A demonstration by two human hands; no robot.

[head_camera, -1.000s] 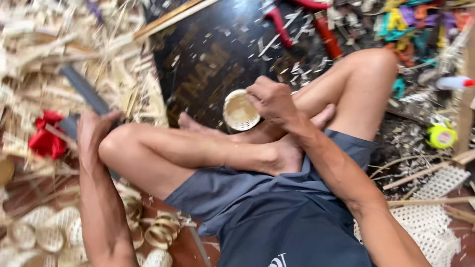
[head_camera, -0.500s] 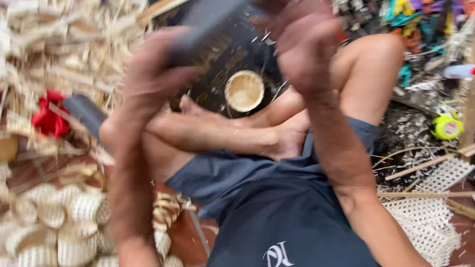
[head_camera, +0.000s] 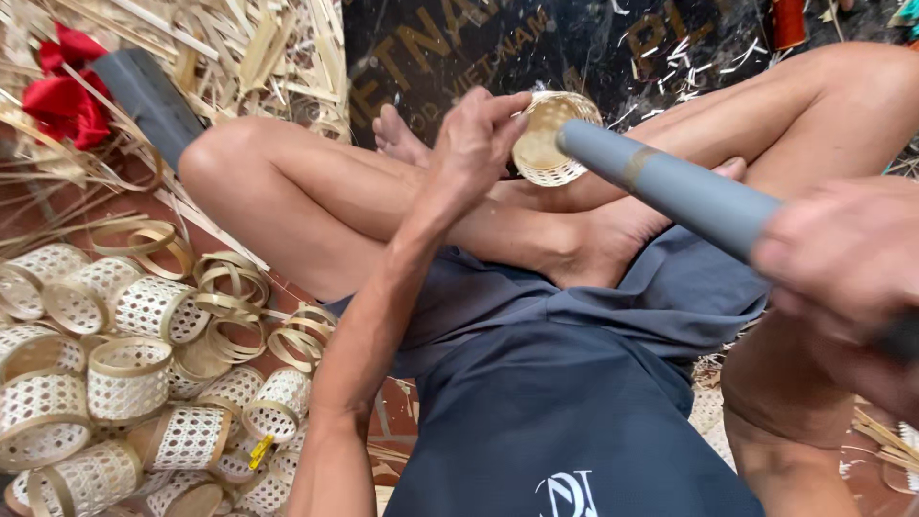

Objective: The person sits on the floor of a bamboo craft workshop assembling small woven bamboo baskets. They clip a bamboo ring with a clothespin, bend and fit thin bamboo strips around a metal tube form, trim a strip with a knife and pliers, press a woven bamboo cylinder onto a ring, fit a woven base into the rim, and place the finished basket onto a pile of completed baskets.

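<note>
The small round woven bamboo basket (head_camera: 553,137) sits between my feet, just above the crossed ankles, with its open mouth tilted toward the camera. My left hand (head_camera: 476,144) is at its left rim; the fingers are curled and pinched, the fingertips (head_camera: 517,113) touching or nearly touching the rim edge. I cannot tell whether they actually grip it.

My right hand (head_camera: 842,263) is closed around the near end of a grey cylindrical tube (head_camera: 670,187) with a tan band close to its tip. The tube points up-left, and its tip lies just beside the basket's right rim. The hand is close to the lens and blurred, so individual finger placement cannot be read.

In my judgement, the step goes best as follows:
1. Keep the basket braced against the feet so it cannot roll.
2. Steady the rim with the left fingers, clear of the tube tip.
3. Line the tube up with the basket mouth before bringing it in.

Further out, a heap of finished white woven baskets (head_camera: 115,383) and loose bamboo hoops (head_camera: 230,287) lies at the lower left. Bamboo strips (head_camera: 239,48) and a red cloth (head_camera: 67,91) lie at the upper left, with a dark printed mat (head_camera: 459,48) beyond the feet.
</note>
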